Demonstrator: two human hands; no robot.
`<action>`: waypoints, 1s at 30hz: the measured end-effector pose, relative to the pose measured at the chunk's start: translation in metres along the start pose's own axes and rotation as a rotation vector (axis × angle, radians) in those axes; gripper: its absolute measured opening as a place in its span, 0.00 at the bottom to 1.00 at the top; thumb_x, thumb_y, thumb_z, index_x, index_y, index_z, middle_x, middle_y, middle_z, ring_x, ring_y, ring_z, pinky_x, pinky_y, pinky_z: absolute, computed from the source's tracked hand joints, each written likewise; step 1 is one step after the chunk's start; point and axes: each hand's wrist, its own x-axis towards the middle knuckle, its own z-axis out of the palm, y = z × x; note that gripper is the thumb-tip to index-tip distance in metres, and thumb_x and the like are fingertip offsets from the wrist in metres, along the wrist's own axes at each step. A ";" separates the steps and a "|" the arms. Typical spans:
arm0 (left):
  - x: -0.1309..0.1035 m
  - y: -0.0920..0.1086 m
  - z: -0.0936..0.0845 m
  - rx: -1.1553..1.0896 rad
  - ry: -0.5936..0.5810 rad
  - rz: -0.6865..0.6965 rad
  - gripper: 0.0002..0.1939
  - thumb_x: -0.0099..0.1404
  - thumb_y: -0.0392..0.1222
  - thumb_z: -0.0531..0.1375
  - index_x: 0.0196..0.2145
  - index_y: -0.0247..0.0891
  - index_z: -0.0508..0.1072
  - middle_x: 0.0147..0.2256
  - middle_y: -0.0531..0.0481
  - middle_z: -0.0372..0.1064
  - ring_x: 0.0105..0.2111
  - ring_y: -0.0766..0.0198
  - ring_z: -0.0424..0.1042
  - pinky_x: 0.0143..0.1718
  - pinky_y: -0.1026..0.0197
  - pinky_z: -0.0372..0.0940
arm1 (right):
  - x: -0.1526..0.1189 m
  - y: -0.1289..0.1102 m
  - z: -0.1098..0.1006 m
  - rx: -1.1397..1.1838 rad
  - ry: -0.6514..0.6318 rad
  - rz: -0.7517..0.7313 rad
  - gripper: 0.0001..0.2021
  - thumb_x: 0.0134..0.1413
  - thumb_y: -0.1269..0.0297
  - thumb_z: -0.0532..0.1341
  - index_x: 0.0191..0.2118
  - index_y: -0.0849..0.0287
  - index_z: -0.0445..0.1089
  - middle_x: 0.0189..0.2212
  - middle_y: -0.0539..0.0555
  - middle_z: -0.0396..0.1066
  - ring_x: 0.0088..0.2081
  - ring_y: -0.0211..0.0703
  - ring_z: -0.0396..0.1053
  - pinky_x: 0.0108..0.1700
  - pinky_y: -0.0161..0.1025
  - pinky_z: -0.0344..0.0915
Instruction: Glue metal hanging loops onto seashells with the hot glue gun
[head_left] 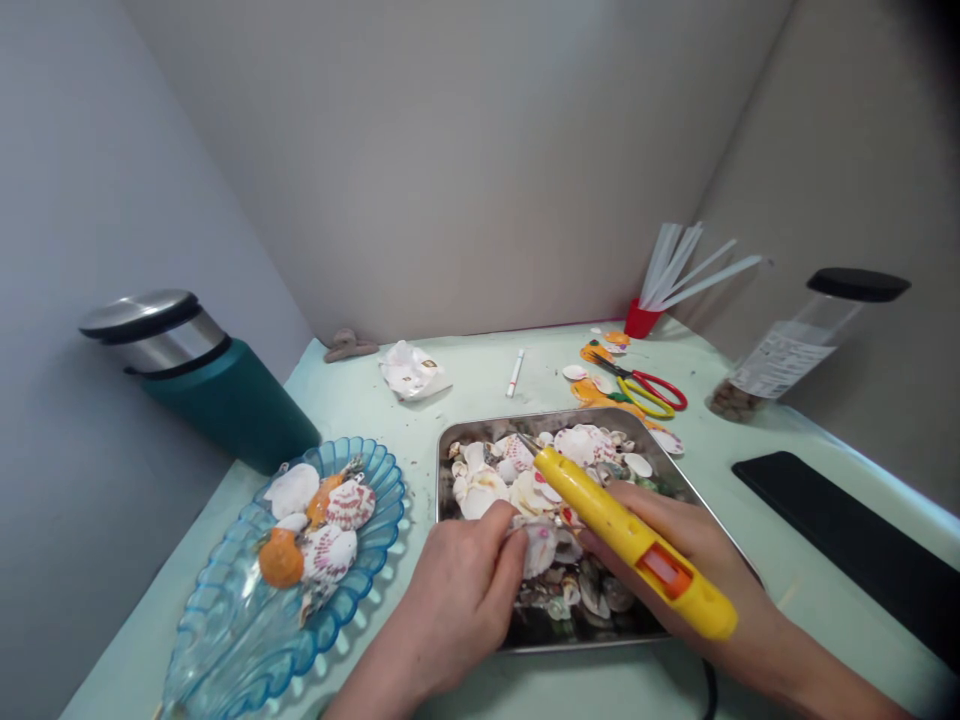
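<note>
My left hand [465, 585] is closed, its thumb and forefinger pinching a pale seashell [538, 550] over the near half of the metal tray [592, 636]. A yellow hot glue gun [611, 515] is wrapped in my right hand [694, 555], with its metal nozzle pointing up and left above the tray. Some right fingers reach close to the held shell; whether they touch it is hard to make out. Beneath both hands, many mixed shells [517, 485] fill the tray, white, striped and small spiral ones among them.
On the left are a blue scalloped dish [225, 610] with several shells and a teal tumbler [232, 400]. Behind lie a crumpled wrapper [409, 372], a white marker [515, 373] and scissors [649, 390]. To the right stand a red cup [641, 320] of glue sticks, a jar [784, 350] and a black slab [847, 530].
</note>
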 end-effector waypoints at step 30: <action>-0.002 0.001 -0.004 -0.431 0.153 -0.056 0.13 0.71 0.46 0.46 0.33 0.40 0.65 0.24 0.56 0.67 0.25 0.66 0.64 0.27 0.65 0.52 | 0.005 -0.016 0.012 0.502 0.145 0.452 0.16 0.50 0.52 0.64 0.38 0.58 0.69 0.26 0.51 0.71 0.22 0.35 0.64 0.25 0.34 0.64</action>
